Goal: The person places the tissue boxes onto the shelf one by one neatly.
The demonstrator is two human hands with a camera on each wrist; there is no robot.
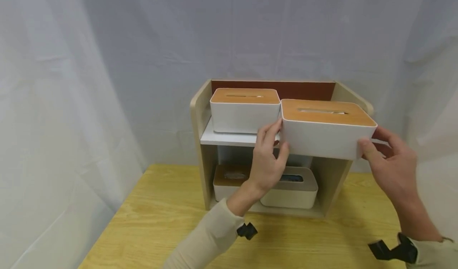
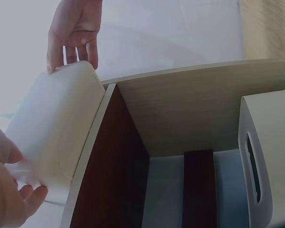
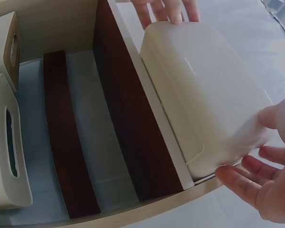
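Note:
A white tissue box [image 1: 322,138] with a wood-coloured lid is at the right of the upper shelf, jutting out past its front edge. My left hand [image 1: 267,157] holds its left end, fingers on the side and thumb near the lower front corner. At the other end, my right hand [image 1: 393,163] grips the right front corner, thumb on the front face. The box's underside [image 3: 204,85] shows in the right wrist view, against the shelf edge. A similar tissue box [image 1: 245,116] stands just left of it on the same shelf.
The two-tier wooden shelf unit [image 1: 197,142] stands on a yellow wood-grain table [image 1: 161,221]. On its lower level sit a brown-lidded tissue box [image 1: 225,189] and a grey-lidded one [image 1: 291,195], partly behind my left hand and arm. White sheeting [image 1: 161,42] hangs behind.

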